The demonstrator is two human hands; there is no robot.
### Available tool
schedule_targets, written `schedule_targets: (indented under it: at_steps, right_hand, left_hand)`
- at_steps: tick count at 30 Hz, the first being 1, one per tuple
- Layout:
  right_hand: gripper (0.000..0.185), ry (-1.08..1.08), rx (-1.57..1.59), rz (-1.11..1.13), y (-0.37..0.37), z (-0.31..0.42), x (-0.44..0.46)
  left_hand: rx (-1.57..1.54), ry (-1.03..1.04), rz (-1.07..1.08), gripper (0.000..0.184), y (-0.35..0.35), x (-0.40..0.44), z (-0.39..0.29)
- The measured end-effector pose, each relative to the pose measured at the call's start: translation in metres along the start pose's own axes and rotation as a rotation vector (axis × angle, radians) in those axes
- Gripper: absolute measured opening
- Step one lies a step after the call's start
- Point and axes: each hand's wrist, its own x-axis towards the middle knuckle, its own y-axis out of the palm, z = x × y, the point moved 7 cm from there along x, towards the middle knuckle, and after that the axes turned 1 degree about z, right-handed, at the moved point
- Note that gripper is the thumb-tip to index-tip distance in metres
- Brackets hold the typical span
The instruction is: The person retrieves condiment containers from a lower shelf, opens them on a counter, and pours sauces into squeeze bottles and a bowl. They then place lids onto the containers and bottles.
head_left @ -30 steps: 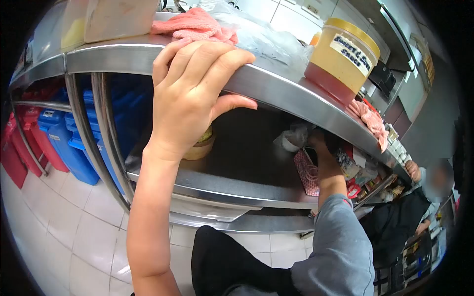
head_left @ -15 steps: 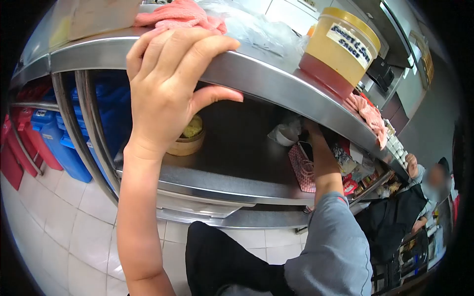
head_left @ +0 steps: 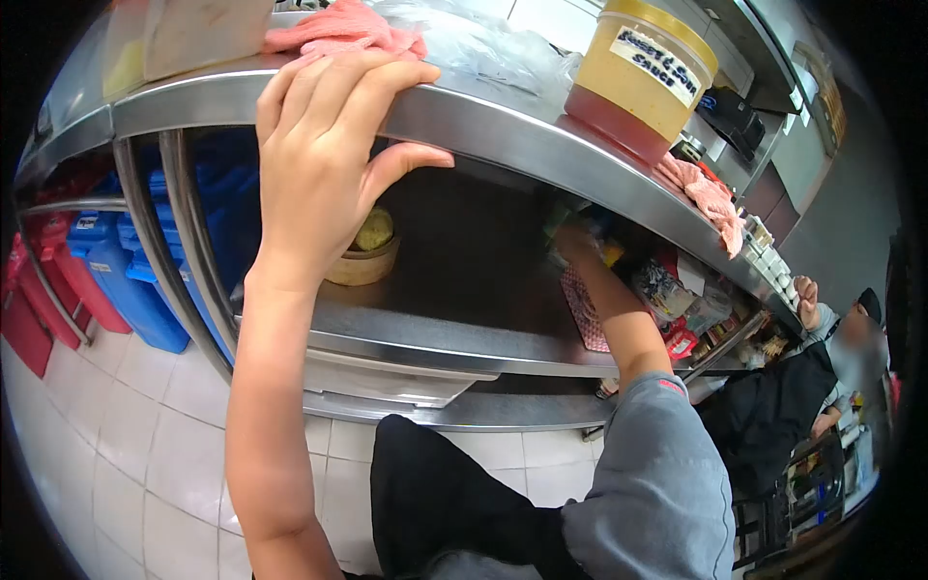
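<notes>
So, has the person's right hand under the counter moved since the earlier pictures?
Yes: left in the view. Judged against the pink checked item on the shelf, the right hand is now farther left.

From mid-view, your counter (head_left: 522,124) carries a cloth (head_left: 338,29) at 11 o'clock, a plastic bag (head_left: 474,43) at 12, a tub (head_left: 638,87) at 1 and a second cloth (head_left: 706,198) at 2. Your left hand (head_left: 324,145) lies over its edge at 11. On the shelf (head_left: 454,290) beneath, a bowl (head_left: 362,269) sits toward 9; your right hand (head_left: 575,240) is toward 2. Bins (head_left: 135,280) stand at 9, another person (head_left: 773,416) at 4.
</notes>
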Motion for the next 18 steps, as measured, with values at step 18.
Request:
schedule_targets:
  at_steps: [18]
  right_hand:
    - [0.021, -0.156, 0.143, -0.262, -0.137, 0.135, 0.034]
  left_hand:
    - [0.062, -0.008, 0.131, 0.055, 0.005, -0.004, 0.0]
